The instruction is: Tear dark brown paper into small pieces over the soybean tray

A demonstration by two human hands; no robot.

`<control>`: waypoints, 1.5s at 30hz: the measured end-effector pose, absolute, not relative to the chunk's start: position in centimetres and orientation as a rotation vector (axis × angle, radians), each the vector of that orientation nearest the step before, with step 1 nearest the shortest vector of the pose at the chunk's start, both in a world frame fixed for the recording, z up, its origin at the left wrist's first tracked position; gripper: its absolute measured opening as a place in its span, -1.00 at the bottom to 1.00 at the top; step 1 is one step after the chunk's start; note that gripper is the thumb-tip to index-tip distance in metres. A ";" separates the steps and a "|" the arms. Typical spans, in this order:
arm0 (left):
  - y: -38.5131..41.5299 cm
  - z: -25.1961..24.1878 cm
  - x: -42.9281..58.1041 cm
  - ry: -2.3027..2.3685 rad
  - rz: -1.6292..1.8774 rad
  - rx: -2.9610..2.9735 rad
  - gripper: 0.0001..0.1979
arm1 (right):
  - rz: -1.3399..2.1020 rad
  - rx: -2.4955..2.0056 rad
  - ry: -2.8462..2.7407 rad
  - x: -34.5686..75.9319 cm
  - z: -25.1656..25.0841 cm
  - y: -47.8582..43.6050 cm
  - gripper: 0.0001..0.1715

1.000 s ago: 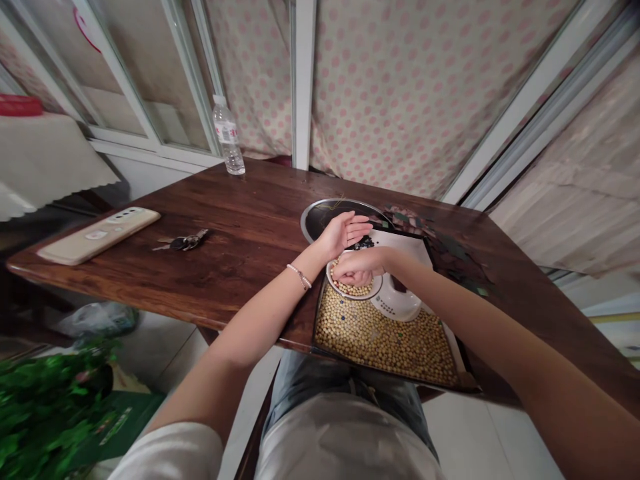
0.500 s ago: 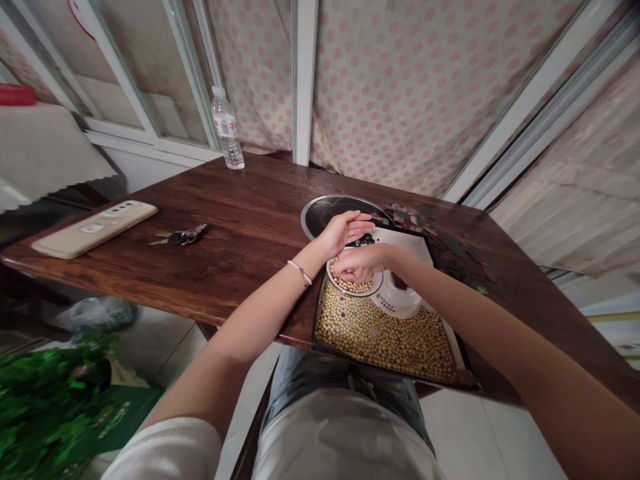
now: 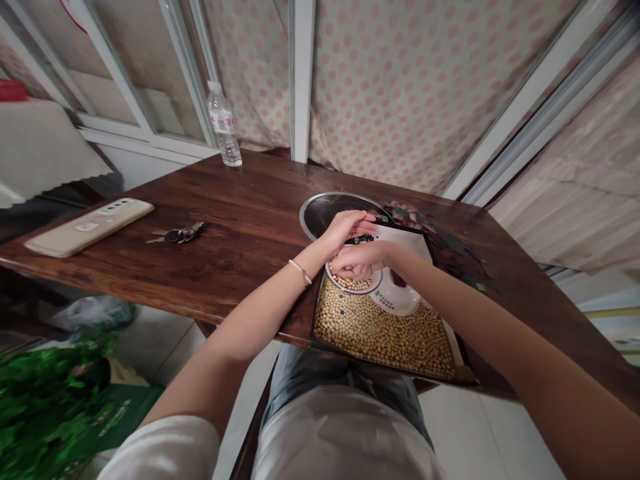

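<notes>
L hand [image 3: 347, 229] fingers together, cupped; R hand [image 3: 361, 261] curled over small white bowl [image 3: 353, 291], can't tell if gripping. Dried soybeans [image 3: 385, 340]: light, hard, rolly, so scoop w/ cupped palm, not pinch.

Golden soybeans [image 3: 385, 337], cream curtain [image 3: 400, 80] with pink dots

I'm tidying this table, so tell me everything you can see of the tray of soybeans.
The tray is shallow and roughly rectangular, with a dark rim, resting at the near edge of the wooden table. Loose yellowish soybeans fill its near part. A round white bowl holding beans stands in it beside a white dish. The left hand and right hand are above the bowl.
</notes>
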State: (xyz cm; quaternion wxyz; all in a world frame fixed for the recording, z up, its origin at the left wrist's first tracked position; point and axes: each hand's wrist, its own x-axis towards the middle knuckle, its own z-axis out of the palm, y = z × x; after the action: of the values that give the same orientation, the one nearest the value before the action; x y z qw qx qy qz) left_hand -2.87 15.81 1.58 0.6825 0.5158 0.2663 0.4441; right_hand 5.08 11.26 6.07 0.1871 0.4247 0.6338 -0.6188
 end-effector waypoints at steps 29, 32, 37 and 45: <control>15.5 1.6 -2.4 0.580 0.947 1.275 -0.78 | -1.787 1.184 1.739 5.8 3.8 13.0 -0.69; 15.5 1.6 -2.4 0.580 0.950 1.281 -0.78 | -1.791 1.179 1.746 5.8 3.9 13.0 -0.68; 15.6 1.7 -2.4 0.580 0.945 1.268 -0.78 | -1.797 1.163 1.740 5.8 4.2 12.7 -0.66; 15.8 1.7 -2.9 0.601 0.950 1.216 -0.71 | -1.879 1.125 1.888 5.7 4.3 12.1 -0.65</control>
State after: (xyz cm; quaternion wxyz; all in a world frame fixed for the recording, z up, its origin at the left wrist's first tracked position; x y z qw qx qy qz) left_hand -2.88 15.75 1.74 0.6763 0.5410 0.2672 0.4225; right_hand 5.67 12.11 4.33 0.1248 0.3861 0.6478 -0.6447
